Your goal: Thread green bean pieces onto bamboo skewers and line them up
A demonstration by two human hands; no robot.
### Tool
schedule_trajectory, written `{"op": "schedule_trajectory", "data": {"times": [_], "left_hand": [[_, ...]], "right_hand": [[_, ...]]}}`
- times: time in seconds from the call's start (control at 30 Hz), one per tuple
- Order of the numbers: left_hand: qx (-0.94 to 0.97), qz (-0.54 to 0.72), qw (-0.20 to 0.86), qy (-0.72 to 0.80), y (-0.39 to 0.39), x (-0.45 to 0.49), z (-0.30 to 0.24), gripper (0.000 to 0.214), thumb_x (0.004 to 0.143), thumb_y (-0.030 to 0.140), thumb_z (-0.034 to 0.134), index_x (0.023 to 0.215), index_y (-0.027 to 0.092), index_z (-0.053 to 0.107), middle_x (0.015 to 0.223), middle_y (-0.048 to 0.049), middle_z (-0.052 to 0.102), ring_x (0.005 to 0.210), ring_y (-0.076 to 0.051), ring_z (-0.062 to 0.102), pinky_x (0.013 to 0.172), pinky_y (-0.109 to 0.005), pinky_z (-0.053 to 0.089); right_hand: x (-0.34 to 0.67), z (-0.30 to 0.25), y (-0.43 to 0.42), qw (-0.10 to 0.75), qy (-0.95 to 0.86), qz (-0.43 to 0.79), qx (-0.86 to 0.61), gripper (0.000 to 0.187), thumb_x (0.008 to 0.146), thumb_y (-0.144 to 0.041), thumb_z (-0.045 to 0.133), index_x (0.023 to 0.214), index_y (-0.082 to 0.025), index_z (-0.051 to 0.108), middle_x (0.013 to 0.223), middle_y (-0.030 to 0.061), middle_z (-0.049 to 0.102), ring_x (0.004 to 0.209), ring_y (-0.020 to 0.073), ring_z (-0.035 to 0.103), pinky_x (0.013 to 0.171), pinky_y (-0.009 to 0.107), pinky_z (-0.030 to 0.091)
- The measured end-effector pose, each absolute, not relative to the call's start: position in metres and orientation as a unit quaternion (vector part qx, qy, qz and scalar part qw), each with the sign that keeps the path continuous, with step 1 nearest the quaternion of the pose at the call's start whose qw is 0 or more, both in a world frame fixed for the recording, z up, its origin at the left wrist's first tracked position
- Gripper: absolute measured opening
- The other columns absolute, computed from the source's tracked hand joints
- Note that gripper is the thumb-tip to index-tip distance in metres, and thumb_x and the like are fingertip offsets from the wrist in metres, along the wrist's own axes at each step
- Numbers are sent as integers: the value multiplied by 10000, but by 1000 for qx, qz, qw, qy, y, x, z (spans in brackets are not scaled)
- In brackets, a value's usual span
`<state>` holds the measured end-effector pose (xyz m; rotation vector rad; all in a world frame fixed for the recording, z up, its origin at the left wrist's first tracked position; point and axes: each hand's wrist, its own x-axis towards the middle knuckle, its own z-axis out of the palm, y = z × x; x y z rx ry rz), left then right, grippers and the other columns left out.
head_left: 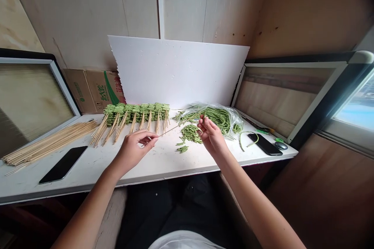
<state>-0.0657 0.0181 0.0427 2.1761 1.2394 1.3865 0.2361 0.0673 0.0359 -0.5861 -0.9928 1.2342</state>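
Observation:
Between the thumb and fingers of my left hand [139, 142] is a thin bamboo skewer [168, 130], its free end pointing right and slightly up. My right hand [209, 132] is raised with its fingertips pinched together on what looks like a short piece of green bean, mostly hidden by the fingers. Below and left of that hand lies a pile of cut green bean pieces [190, 134], with a few loose pieces [182, 149] nearer me. Behind it, long green beans [217, 118] fill a clear plastic bag [235, 118]. Stacked skewered beans [137, 113] stand in a row behind my left hand.
Loose bamboo skewers [49, 142] lie at the left beside a dark phone [62, 165]. Another phone [265, 144], a single long bean [242, 142] and a small round object [281, 145] are at the right. A white board [181, 74] and cardboard box [93, 89] stand behind the white table [140, 169].

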Motion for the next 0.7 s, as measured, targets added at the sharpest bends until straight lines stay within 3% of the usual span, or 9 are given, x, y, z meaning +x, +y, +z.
{"op": "schedule_trajectory", "data": {"times": [0.23,0.47,0.7], "left_hand": [[765,473,112,422,14,-69,46,206,966,437,738,989,266,849,942,-64,804,764,-215,763,687,-339,630],[781,459,95,414,9,-72,51,215,980,435,717,994,270,854,911,-59,793,739,-200,716,670,-325,601],[776,465,87,417,10,-73,51,205,976,422,719,983,266,853,884,-48,782,710,-189,692,652,-313,583]], "right_hand": [[241,43,62,655,-443,559,-249,361,811,-522,914,1053,-283,793,1204,49,795,1329,248,677,694,217,559],[243,45,62,648,-447,566,-247,386,774,-539,934,1024,-284,788,1183,47,811,1306,265,699,557,199,541],[244,47,61,645,-461,554,-253,411,780,-582,916,1039,-288,795,1187,57,827,1281,291,722,524,220,541]]}}
